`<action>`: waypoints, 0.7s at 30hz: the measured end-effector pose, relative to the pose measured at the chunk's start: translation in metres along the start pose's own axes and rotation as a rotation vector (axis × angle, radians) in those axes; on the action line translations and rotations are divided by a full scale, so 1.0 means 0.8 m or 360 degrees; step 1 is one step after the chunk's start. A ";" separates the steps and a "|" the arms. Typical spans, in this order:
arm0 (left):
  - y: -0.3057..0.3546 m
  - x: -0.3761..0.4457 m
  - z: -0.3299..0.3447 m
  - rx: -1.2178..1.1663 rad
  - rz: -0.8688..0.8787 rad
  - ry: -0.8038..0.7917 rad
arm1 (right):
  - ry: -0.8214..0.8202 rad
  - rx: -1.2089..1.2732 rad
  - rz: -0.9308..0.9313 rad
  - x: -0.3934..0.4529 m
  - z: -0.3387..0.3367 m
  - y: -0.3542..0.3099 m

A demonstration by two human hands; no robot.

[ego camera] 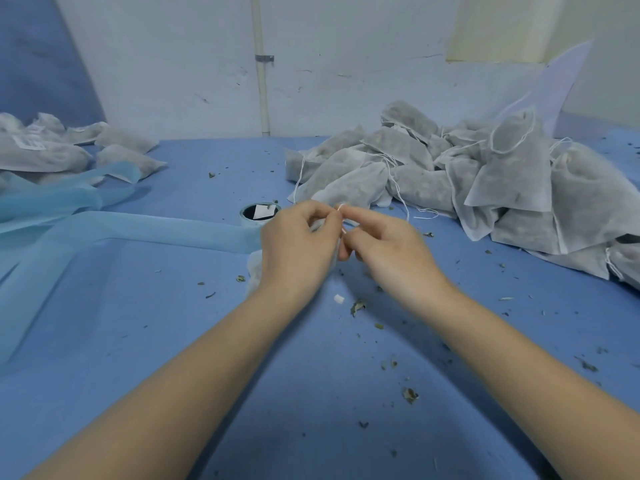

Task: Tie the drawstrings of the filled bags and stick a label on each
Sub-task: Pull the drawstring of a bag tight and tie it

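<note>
Blue table cloth [173,323] is carrying a bag [254,271] mid-surface while left hand [298,244] and right hand [388,247] are pinching its drawstring [341,216], likely risking a slipped knot.

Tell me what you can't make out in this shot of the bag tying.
Head view only:
- The bag being tied: almost wholly hidden behind the left hand.
- The drawstring: only a short loop shows between the fingers of the left hand and the right hand; knot state unclear.
- Label on a far-left bag: print too small and blurred.
- Label roll: partly hidden by the backing strip.
</note>
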State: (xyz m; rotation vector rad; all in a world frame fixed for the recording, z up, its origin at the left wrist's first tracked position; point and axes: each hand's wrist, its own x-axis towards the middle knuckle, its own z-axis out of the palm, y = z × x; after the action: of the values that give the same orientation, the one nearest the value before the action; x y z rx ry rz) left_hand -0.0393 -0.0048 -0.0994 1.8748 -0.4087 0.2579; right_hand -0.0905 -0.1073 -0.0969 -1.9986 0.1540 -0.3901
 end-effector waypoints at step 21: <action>0.002 -0.003 -0.008 -0.0414 -0.0100 -0.0287 | 0.0034 0.0336 0.0325 0.014 -0.027 0.013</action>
State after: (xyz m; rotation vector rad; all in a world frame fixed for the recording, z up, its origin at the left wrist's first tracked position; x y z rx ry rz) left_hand -0.0422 0.0010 -0.0971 1.6561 -0.4810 -0.0085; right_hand -0.0871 -0.1338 -0.0953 -1.7524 0.3144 -0.2841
